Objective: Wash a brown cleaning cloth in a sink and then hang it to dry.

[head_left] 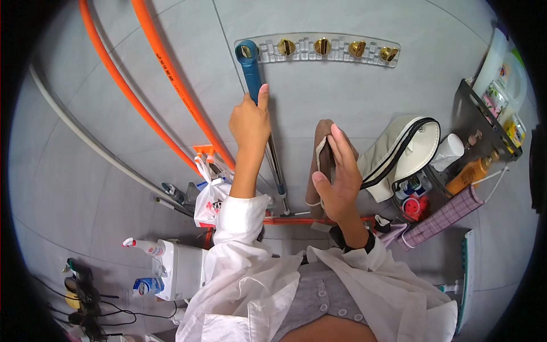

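My left hand (250,122) is closed around the blue handle (250,74) of a long metal pole, thumb pointing up along it. A loop at the handle's top surrounds the leftmost gold hook of a clear wall rack (305,47). Below my fist, the pole's silver shaft (276,162) runs down the wall. My right hand (342,182) is open, fingers stretched upward and thumb apart. It overlaps a brown fabric item (319,142) with a pale cord; whether they touch, I cannot tell. Beside that hand hangs a cream cap-like item (404,145) with black trim.
Two orange hoses (165,62) and a grey hose (94,142) run down the left wall. A white plastic bag (209,196) hangs near my left forearm. At right are a dark shelf (490,117) with bottles and a purple checked item (447,216). A white cistern (185,268) stands lower left.
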Demonstrator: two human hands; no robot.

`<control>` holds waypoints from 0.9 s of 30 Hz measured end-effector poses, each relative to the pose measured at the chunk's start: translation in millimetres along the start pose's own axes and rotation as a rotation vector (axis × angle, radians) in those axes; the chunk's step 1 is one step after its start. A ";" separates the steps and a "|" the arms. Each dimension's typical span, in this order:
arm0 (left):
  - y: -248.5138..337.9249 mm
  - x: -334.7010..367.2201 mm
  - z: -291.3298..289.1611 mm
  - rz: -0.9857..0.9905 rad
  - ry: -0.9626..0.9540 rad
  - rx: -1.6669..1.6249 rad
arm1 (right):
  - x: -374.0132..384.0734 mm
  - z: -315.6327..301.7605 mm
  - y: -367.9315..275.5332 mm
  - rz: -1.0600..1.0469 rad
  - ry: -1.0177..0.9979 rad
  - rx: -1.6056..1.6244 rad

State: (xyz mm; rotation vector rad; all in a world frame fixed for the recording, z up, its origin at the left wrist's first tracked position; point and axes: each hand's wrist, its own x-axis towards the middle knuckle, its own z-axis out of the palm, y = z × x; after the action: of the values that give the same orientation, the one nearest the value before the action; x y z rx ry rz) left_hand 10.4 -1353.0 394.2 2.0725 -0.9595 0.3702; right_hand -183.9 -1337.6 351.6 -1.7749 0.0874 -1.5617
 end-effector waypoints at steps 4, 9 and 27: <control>-0.2 2.9 -6.5 0.028 -0.007 0.080 | -0.3 3.4 2.8 0.037 -0.030 0.026; 1.7 4.8 -12.8 0.111 -0.029 0.128 | -0.5 10.4 0.6 0.051 -0.044 0.069; 32.4 16.0 -42.0 0.447 0.610 -0.418 | -3.0 5.3 -0.2 0.045 -0.032 0.100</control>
State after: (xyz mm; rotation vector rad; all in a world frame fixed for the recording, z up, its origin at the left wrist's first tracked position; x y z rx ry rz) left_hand -0.2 -1341.2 447.3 1.2406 -0.9990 0.8895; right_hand -180.1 -1333.4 349.5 -1.7075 0.0334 -1.4799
